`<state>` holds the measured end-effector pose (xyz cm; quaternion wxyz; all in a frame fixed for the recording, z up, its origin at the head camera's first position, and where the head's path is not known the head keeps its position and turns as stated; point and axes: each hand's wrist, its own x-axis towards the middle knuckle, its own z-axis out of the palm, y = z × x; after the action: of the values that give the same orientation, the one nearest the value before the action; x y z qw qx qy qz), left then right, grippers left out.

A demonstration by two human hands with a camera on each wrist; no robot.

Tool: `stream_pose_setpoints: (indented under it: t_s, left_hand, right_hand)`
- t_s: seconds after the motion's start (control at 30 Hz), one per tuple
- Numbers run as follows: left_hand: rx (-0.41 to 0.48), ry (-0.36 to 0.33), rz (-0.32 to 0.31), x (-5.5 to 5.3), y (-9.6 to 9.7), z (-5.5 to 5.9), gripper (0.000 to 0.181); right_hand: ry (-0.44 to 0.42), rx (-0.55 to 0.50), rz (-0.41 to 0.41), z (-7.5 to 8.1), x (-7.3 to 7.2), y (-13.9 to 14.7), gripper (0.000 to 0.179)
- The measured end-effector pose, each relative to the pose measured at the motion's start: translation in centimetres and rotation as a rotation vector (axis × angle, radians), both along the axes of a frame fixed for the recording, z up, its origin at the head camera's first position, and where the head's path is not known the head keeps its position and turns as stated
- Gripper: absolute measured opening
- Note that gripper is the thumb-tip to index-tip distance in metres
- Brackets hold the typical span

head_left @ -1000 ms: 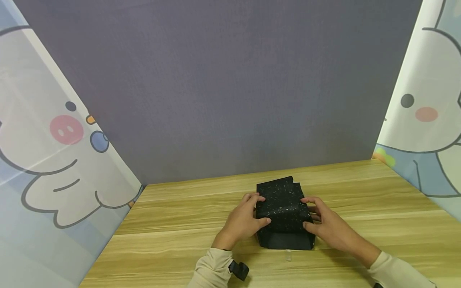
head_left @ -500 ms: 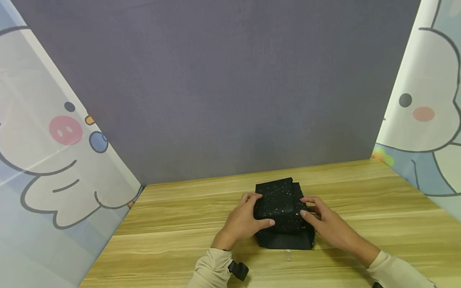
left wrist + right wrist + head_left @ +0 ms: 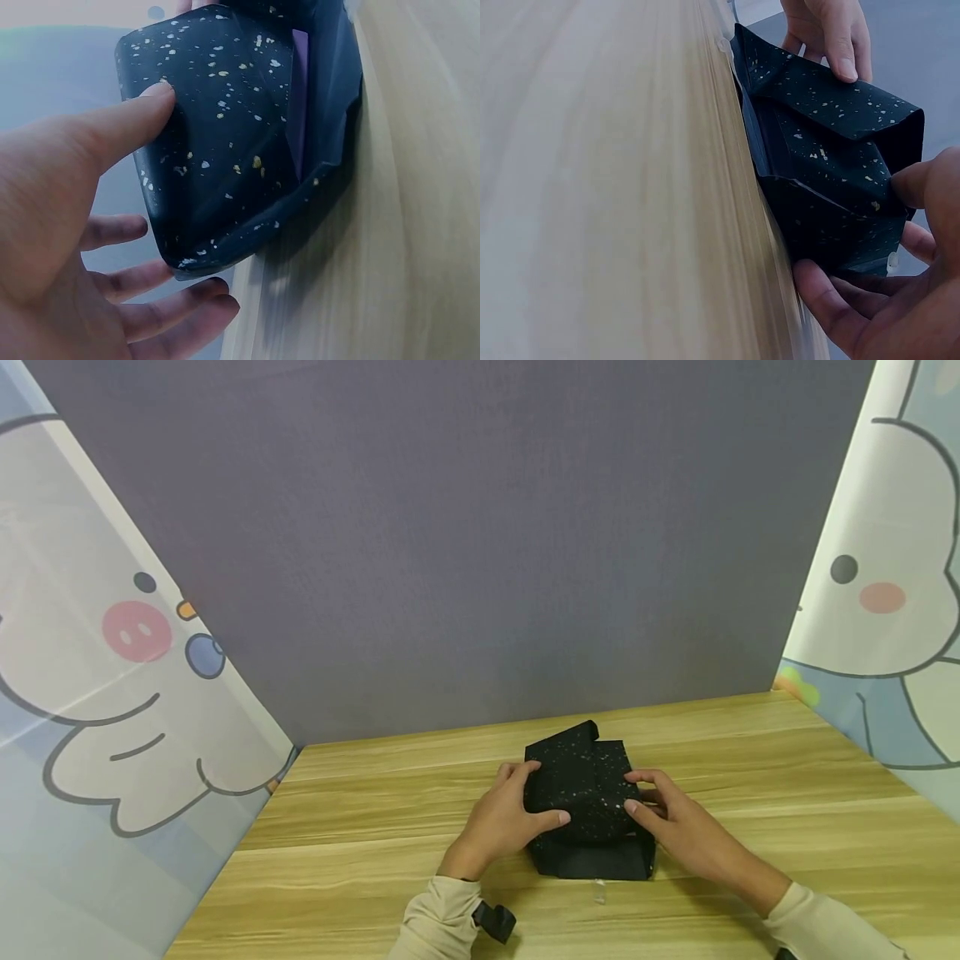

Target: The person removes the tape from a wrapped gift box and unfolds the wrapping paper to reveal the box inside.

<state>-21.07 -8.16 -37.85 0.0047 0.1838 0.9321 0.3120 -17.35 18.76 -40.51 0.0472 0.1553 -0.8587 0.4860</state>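
A black paper wrapper [image 3: 577,777] with white and gold specks lies folded in layers on the wooden table. Its left flap tilts up at the far end, and its near end gapes as a dark fold [image 3: 596,860]. In the left wrist view a flat purple edge [image 3: 298,105] shows inside the fold; the rest of it is hidden. My left hand [image 3: 501,814] holds the wrapper's left side, thumb over the top layer. On the right side, my right hand [image 3: 686,827] grips the paper with its thumb above and fingers along the edge.
A small clear strip [image 3: 600,892] lies on the wooden table [image 3: 360,843] just in front of the wrapper. Behind the table stands a grey panel [image 3: 465,568]. Cartoon-printed sheets [image 3: 90,635] flank both sides.
The left flap of the wrapper has shifted left and its far corner has risen, baring more of the layer on the right. My right thumb has moved farther up the edge.
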Motion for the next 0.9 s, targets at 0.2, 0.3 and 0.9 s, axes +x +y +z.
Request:
stream_pose_setpoints:
  t_s: [0.2,0.3,0.9]
  left_hand:
    - [0.006,0.004,0.009,0.04,-0.07,0.10,0.084]
    - [0.009,-0.005,0.019,-0.01,-0.15,0.10,0.084]
    - [0.029,-0.034,0.055,-0.29,-0.37,-0.15,0.089]
  right_hand:
    - [-0.009,0.007,-0.020,-0.02,-0.16,-0.02,0.045]
    - [-0.008,0.012,-0.023,-0.08,-0.17,-0.01,0.046]
    - [-0.018,-0.009,-0.018,-0.25,-0.34,0.10,0.046]
